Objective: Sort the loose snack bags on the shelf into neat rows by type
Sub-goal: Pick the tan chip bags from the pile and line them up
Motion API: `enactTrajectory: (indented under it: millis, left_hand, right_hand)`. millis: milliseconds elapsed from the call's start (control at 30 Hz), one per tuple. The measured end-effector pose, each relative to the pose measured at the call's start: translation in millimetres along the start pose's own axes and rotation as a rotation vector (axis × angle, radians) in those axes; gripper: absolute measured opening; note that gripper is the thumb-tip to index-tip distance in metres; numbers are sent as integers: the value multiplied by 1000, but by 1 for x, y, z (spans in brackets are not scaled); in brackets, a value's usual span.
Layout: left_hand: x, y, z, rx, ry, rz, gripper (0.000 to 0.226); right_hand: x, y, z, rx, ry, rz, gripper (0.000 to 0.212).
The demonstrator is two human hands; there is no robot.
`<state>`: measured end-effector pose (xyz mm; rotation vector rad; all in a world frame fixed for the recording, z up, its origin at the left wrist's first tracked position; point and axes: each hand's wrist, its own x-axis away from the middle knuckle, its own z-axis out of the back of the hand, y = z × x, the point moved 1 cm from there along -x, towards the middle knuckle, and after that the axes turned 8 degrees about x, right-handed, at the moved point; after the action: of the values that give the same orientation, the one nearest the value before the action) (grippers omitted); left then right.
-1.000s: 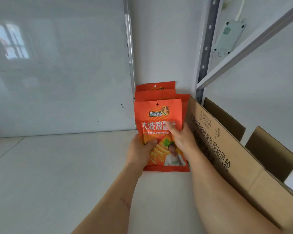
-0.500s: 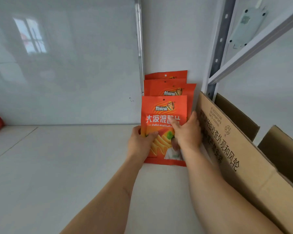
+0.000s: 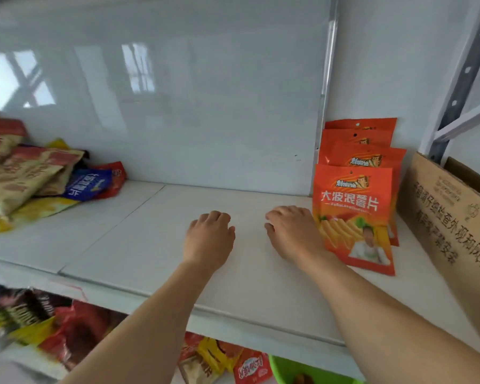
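Note:
Several orange snack bags (image 3: 355, 206) stand in a row, one behind another, at the right end of the white shelf (image 3: 139, 245). A loose pile of snack bags (image 3: 34, 173), gold, yellow, blue and red, lies at the shelf's far left. My left hand (image 3: 208, 239) hovers over the middle of the shelf with loosely curled fingers and holds nothing. My right hand (image 3: 291, 231) is just left of the front orange bag, empty, fingers loosely curled.
A brown cardboard box (image 3: 449, 217) with printed characters stands right of the orange bags. A grey shelf upright (image 3: 460, 79) rises behind it. More snack bags (image 3: 67, 328) and a green container (image 3: 302, 370) lie on the shelf below.
Both hands have let go of the front orange bag and moved left over the bare shelf. The view has swung left, bringing the loose pile into sight.

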<state>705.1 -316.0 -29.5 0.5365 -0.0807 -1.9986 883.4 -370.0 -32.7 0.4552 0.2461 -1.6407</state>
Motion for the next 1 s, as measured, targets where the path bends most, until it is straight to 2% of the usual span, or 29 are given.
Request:
enactTrajectory:
  millis: [167,533,767,1000]
  left_hand:
    - [21,-90,53,-133,29,-11,37]
    - [52,-283,152,-123,129,126,35]
    - [41,-371,181,-77,203,198,35]
    - [-6,-458,189,-9,289,276,32]
  right_hand:
    - [-24,-100,2,-28,-76,65,35]
    - [-89,-321,27,-121,-68,148,37]
    - [-145,-408,29,-178,-15,161,32]
    - [-223,-480,0,-338,28,153,27]
